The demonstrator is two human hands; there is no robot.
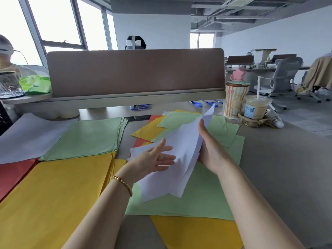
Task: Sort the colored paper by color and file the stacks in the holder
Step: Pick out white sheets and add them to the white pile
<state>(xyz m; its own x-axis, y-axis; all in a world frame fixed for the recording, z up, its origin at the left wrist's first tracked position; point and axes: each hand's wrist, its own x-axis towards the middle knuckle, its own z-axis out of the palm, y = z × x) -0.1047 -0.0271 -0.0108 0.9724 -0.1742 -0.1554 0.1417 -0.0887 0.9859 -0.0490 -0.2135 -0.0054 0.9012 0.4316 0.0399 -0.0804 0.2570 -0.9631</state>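
Head view, the only one. Both hands hold a small bundle of white sheets (179, 155) above the unsorted heap (197, 191) at the middle of the table (278, 168). Right hand (209, 151) grips the bundle's right edge, thumb on top, fingers hidden behind the paper and evidently wrapped under it. Left hand (154, 159) lies flat under and against the bundle's left side, fingers (167, 157) straight and slightly spread, palm up, not pinching. Bundle's long axis runs from near-left to far-right, far corner tipped up toward the striped cup (235, 99). Sheets are thin, limp, matte, bowed between the hands, edges not squared. Sorted stacks sit on the left half of the table: white stack (27, 137) at far left, green stack (86, 137) beside it, red stack (14, 175) at the left edge, yellow stack (53, 198) nearest. Judgement: the white stack lies well to the left of the bundle, so the left hand is the nearer one to carry it across. Loose green, yellow and red sheets are left in the heap; sorting looks partly done. No holder identifiable in view. A lidded drink (256, 108) stands at the far right edge.
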